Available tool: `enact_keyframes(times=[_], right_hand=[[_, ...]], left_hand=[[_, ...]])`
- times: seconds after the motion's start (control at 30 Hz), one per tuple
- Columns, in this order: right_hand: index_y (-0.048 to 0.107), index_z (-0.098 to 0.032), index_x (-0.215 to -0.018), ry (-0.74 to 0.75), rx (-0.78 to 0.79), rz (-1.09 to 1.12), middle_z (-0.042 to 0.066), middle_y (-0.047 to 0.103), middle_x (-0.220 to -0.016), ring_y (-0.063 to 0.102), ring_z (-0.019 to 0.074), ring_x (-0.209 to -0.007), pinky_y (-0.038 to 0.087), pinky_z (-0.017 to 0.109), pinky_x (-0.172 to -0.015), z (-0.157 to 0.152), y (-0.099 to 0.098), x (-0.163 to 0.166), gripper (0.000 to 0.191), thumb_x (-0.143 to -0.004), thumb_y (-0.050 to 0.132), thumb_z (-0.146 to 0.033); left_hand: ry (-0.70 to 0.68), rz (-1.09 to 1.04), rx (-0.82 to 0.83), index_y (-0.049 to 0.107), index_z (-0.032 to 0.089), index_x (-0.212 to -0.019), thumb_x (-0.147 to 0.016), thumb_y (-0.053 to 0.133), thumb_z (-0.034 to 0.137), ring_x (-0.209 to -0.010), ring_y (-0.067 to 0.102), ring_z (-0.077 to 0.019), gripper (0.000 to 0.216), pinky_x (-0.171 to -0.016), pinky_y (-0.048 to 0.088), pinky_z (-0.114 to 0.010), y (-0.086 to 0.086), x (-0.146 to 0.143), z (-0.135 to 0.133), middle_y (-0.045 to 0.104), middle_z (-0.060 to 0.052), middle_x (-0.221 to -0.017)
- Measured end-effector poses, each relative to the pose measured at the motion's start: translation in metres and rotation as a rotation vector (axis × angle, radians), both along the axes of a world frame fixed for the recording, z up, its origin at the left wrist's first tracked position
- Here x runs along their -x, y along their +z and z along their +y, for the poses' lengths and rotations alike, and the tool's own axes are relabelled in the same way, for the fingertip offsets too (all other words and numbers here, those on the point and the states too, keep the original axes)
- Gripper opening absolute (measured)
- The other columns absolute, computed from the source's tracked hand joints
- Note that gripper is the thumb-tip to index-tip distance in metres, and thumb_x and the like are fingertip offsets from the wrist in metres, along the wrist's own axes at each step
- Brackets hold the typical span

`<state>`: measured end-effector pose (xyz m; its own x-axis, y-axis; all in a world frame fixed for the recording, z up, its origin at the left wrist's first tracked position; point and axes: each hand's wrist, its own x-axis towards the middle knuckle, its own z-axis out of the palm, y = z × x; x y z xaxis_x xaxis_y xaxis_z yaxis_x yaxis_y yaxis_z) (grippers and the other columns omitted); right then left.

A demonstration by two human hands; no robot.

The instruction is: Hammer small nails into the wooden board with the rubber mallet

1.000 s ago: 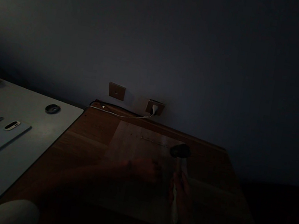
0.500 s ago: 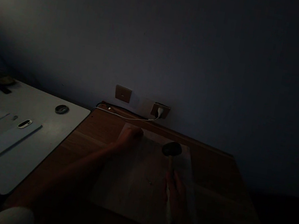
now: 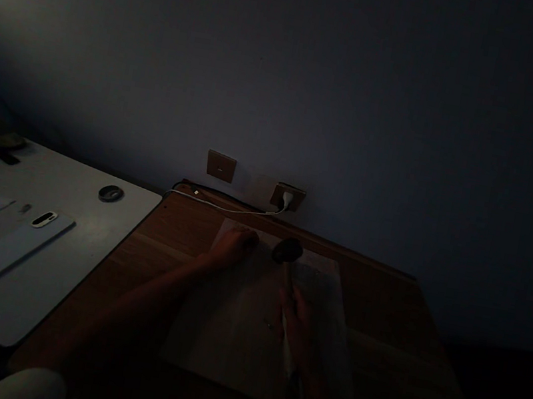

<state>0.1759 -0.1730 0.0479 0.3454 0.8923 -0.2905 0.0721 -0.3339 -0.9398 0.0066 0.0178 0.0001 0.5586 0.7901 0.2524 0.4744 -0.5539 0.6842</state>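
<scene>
The scene is very dark. My right hand (image 3: 297,322) is wrapped round the pale handle of a hammer (image 3: 288,251), whose dark head hovers over the far edge of a light wooden board (image 3: 235,336) lying on a brown table (image 3: 164,237). My left hand (image 3: 235,245) rests closed on the board's far left corner, just left of the hammer head, its fingers pinched together on something too small and dim to make out.
A white table (image 3: 61,248) adjoins on the left, carrying a phone (image 3: 11,247), a small round object (image 3: 110,193) and cables. A wall switch (image 3: 220,165) and a socket (image 3: 288,197) with a white plug and cord sit behind the brown table.
My left hand moved from the board's middle to its far left corner. The hammer head swung left and farther away, toward that hand. The view shifted slightly.
</scene>
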Motion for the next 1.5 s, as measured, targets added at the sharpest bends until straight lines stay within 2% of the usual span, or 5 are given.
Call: enact_keyframes(times=[0.43, 0.73, 0.97, 1.2, 1.5], right_hand=[[0.056, -0.023, -0.095, 0.149, -0.043, -0.080, -0.010, 0.047, -0.056, 0.044, 0.0110, -0.041, 0.034, 0.023, -0.038, 0.034, -0.014, 0.030, 0.043, -0.091, 0.056, -0.067], [0.059, -0.023, -0.101, 0.128, -0.050, -0.065, -0.008, 0.050, -0.058, 0.046, 0.0120, -0.042, 0.034, 0.023, -0.038, 0.031, -0.023, 0.032, 0.046, -0.089, 0.059, -0.067], [0.055, -0.024, -0.094, 0.069, -0.043, -0.040, -0.010, 0.045, -0.055, 0.040, 0.0103, -0.040, 0.033, 0.022, -0.035, 0.021, -0.009, 0.023, 0.051, -0.085, 0.060, -0.074], [0.057, -0.025, -0.085, -0.158, -0.038, -0.018, -0.008, 0.049, -0.059, 0.043, 0.0089, -0.041, 0.033, 0.021, -0.036, 0.009, 0.004, -0.001, 0.058, -0.073, 0.070, -0.081], [0.056, -0.025, -0.081, -0.112, -0.026, 0.006, -0.008, 0.047, -0.055, 0.041, 0.0094, -0.041, 0.033, 0.022, -0.036, 0.001, 0.004, -0.003, 0.059, -0.073, 0.069, -0.082]], left_hand=[[0.064, -0.035, 0.083, 0.064, 0.018, -0.137, -0.084, 0.067, 0.011, -0.091, 0.078, -0.0238, 0.053, -0.081, 0.058, -0.030, -0.006, 0.001, 0.001, 0.082, -0.007, -0.101], [0.047, -0.030, 0.060, 0.066, 0.019, -0.130, -0.084, 0.063, 0.008, -0.091, 0.078, -0.0239, 0.048, -0.078, 0.058, -0.029, -0.005, 0.001, 0.000, 0.081, -0.006, -0.099], [0.036, 0.030, -0.065, 0.063, 0.019, -0.134, -0.090, 0.063, 0.010, -0.117, 0.069, -0.0265, 0.045, -0.102, 0.055, -0.041, 0.002, 0.007, -0.016, 0.072, -0.012, -0.127], [-0.680, 0.232, -0.773, 0.068, 0.018, -0.126, -0.107, 0.053, 0.024, -0.117, 0.066, -0.0242, 0.024, -0.100, 0.052, -0.038, 0.014, -0.002, -0.104, 0.072, -0.013, -0.128], [-0.711, 0.328, -0.639, 0.071, 0.017, -0.108, -0.103, 0.061, 0.028, -0.090, 0.068, -0.0206, 0.016, -0.071, 0.054, -0.031, 0.016, -0.012, -0.134, 0.074, -0.009, -0.100]])
